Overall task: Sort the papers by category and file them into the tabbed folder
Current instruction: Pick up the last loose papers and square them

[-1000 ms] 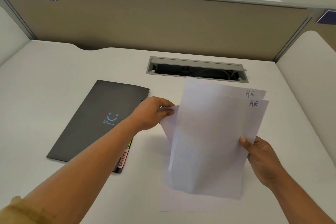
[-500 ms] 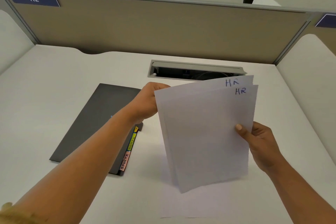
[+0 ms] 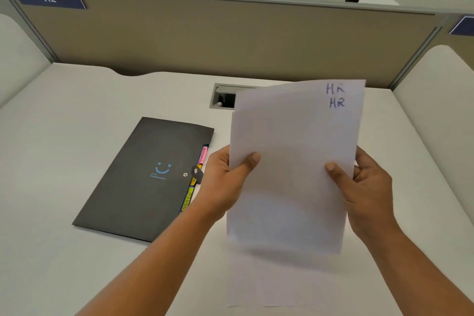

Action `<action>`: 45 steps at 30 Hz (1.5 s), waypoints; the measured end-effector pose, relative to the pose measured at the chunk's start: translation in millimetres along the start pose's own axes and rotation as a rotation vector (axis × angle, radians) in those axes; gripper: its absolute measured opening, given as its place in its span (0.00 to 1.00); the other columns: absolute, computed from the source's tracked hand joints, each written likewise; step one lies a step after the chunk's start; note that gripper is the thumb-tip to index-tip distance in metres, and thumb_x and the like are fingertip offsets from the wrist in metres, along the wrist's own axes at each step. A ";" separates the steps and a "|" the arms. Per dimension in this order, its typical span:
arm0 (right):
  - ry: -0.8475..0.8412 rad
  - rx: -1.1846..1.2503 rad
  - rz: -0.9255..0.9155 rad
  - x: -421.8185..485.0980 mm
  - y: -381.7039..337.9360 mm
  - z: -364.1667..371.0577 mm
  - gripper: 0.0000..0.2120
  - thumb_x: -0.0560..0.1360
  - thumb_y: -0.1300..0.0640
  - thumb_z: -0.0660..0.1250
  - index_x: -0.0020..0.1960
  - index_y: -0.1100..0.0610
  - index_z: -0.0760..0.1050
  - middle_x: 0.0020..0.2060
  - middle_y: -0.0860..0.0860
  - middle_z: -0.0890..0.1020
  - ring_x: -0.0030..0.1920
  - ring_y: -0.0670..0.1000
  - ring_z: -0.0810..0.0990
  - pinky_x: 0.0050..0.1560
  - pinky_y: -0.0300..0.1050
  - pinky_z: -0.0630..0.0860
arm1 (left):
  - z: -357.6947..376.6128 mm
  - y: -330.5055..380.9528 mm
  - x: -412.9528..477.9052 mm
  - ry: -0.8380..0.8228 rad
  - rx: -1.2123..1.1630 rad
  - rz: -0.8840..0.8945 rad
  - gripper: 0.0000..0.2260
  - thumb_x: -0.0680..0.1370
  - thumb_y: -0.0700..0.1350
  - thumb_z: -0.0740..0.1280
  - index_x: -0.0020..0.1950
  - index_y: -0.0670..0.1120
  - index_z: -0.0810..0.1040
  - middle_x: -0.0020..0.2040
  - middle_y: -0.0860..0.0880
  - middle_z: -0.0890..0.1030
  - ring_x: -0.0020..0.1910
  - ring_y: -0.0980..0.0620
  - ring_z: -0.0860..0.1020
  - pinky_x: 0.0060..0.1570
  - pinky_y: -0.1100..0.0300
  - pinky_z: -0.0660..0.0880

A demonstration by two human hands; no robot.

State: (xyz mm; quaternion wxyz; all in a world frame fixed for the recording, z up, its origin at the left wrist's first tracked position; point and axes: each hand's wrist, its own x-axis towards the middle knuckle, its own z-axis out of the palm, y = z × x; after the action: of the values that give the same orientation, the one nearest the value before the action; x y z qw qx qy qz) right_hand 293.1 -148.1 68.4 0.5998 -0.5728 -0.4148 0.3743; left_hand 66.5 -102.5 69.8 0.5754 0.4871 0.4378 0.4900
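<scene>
Simply thin rectangular papers (image 3: 292, 161) (matte folder (image 3: 143, 182))

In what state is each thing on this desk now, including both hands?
HR papers: held upright above the desk, by both side edges.
Left hand: grips the papers' left edge.
Right hand: grips the papers' right edge.
Tabbed folder: closed, flat on the desk.
Cable hatch: lid open.

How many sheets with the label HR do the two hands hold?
2. Both stand upright between the left hand and the right hand: the front sheet shows its HR lower, and the rear sheet peeks above it. More sheets may be hidden behind.
</scene>
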 end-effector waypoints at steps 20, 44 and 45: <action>-0.132 -0.072 -0.152 -23.2 -1.8 8.8 0.17 0.71 0.61 0.72 0.49 0.38 0.81 0.45 0.43 0.85 0.47 0.46 0.84 0.44 0.38 0.80 | 1.7 -6.4 -19.7 -0.039 0.241 0.201 0.20 0.76 0.39 0.72 0.47 0.68 0.82 0.45 0.59 0.85 0.46 0.57 0.83 0.49 0.55 0.81; 0.188 -0.242 0.011 -10.1 39.2 18.9 0.11 0.76 0.53 0.70 0.36 0.53 0.75 0.28 0.39 0.81 0.29 0.39 0.77 0.29 0.30 0.71 | -124.2 -49.4 36.6 0.611 0.643 -0.082 0.12 0.81 0.54 0.61 0.55 0.49 0.79 0.51 0.52 0.81 0.49 0.56 0.79 0.50 0.58 0.74; 0.212 -0.214 0.029 -7.7 40.4 20.5 0.10 0.77 0.55 0.70 0.37 0.53 0.76 0.30 0.41 0.82 0.31 0.39 0.78 0.30 0.29 0.72 | -131.6 -57.8 39.4 0.558 0.779 -0.128 0.13 0.80 0.55 0.64 0.59 0.50 0.77 0.56 0.52 0.80 0.53 0.54 0.79 0.54 0.57 0.74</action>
State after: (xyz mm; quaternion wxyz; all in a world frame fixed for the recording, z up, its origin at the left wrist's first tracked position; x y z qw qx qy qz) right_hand 272.2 -144.9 27.5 0.5705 -0.6756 -0.3783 0.2739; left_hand -49.3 -48.9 -7.1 0.2396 0.4885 0.7553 0.3652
